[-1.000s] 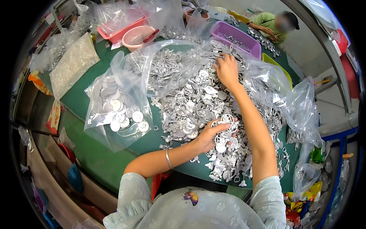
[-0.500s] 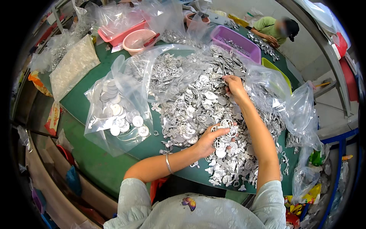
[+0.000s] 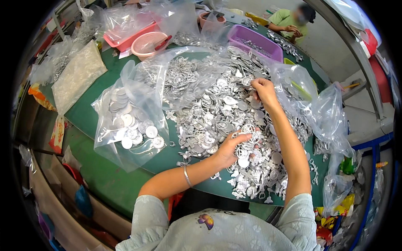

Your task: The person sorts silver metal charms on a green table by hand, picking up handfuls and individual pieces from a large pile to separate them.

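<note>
A wide heap of silvery metal charms (image 3: 226, 108) spreads over the green table, with flat discs, openwork rings and small figures mixed together. My left hand (image 3: 229, 149) is closed around several openwork round charms (image 3: 250, 134) at the near side of the heap, its thumb on top. Farther back, my right hand (image 3: 264, 90) pinches a small round charm (image 3: 248, 81) over the heap's far part. Its lower fingers are partly hidden. Left of the heap lies a clear plastic bag (image 3: 130, 121) with round silvery discs (image 3: 133, 134) in it.
Clear plastic (image 3: 331, 117) drapes along the heap's right side. At the back stand a purple basin (image 3: 274, 52), a pink bowl (image 3: 140, 44) and a red tray (image 3: 125, 42). A large filled bag (image 3: 81, 77) rests at the left. Another person (image 3: 289, 25) sits at the far right.
My right hand has shifted slightly right, and a round charm now shows at its fingertips. My left hand stays nearly in place with its charms. The other person has raised their hands.
</note>
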A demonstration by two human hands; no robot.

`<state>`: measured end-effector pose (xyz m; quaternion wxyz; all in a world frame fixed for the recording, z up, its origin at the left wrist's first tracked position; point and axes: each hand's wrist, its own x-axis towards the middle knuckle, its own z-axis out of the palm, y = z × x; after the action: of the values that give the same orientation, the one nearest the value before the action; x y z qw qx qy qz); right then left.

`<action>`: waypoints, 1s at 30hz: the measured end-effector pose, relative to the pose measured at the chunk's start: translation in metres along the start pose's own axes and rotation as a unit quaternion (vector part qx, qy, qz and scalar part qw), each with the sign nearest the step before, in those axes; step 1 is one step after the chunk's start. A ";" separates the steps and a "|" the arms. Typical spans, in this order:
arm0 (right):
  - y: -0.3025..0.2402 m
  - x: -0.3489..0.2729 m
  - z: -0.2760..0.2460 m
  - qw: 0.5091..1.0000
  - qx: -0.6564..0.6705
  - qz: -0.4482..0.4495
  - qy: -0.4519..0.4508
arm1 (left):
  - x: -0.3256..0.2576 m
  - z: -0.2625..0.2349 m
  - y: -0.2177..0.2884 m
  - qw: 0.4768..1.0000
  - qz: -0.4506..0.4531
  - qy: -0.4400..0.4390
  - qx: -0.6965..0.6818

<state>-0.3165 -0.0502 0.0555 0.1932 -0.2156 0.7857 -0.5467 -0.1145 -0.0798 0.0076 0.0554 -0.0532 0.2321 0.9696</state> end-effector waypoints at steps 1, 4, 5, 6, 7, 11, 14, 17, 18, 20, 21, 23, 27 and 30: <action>0.003 -0.012 -0.006 0.998 0.058 0.006 -0.010 | 0.001 -0.001 0.000 1.000 0.005 -0.001 0.000; 0.003 -0.055 -0.026 0.974 0.217 0.046 -0.048 | 0.002 0.001 -0.001 1.000 0.003 -0.018 0.007; 0.001 -0.070 -0.031 0.969 0.230 0.067 -0.068 | 0.001 0.002 0.000 1.000 -0.001 -0.017 0.007; -0.002 -0.085 -0.037 0.962 0.243 0.087 -0.089 | -0.001 0.003 0.002 1.000 -0.004 -0.021 0.022; -0.001 -0.096 -0.043 0.955 0.256 0.108 -0.109 | 0.000 0.003 0.003 0.999 -0.006 -0.036 0.009; -0.007 -0.137 -0.057 0.972 0.189 0.074 -0.122 | 0.001 0.002 0.007 0.995 -0.019 -0.092 0.030; -0.005 -0.162 -0.056 0.984 0.134 0.079 -0.090 | -0.002 0.004 0.006 0.987 -0.057 -0.147 0.022; 0.007 -0.174 -0.065 0.986 0.117 0.066 -0.098 | 0.001 0.006 0.000 0.980 -0.096 -0.173 0.026; 0.008 -0.178 -0.067 0.986 0.114 0.061 -0.106 | 0.000 0.008 -0.002 0.978 -0.103 -0.180 0.020; 0.007 -0.188 -0.070 0.992 0.065 0.044 -0.102 | 0.002 0.010 -0.006 0.974 -0.123 -0.188 0.017; 0.005 -0.194 -0.071 0.995 0.020 0.031 -0.089 | 0.002 0.010 -0.009 0.976 -0.127 -0.177 0.022; 0.019 -0.192 -0.064 0.982 -0.059 -0.160 -0.076 | -0.003 0.012 -0.015 0.979 -0.130 -0.152 0.028; 0.018 -0.217 -0.065 0.975 -0.163 -0.148 0.000 | -0.009 0.023 -0.035 0.991 -0.116 -0.007 0.063; 0.013 -0.227 -0.064 0.950 -0.141 -0.247 0.132 | -0.018 0.037 -0.042 0.992 -0.118 0.007 0.049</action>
<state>-0.1634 0.1278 0.0799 -0.0856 -0.3540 0.7956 -0.4841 -0.0937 -0.0269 0.0239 0.1705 -0.0844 0.2719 0.9433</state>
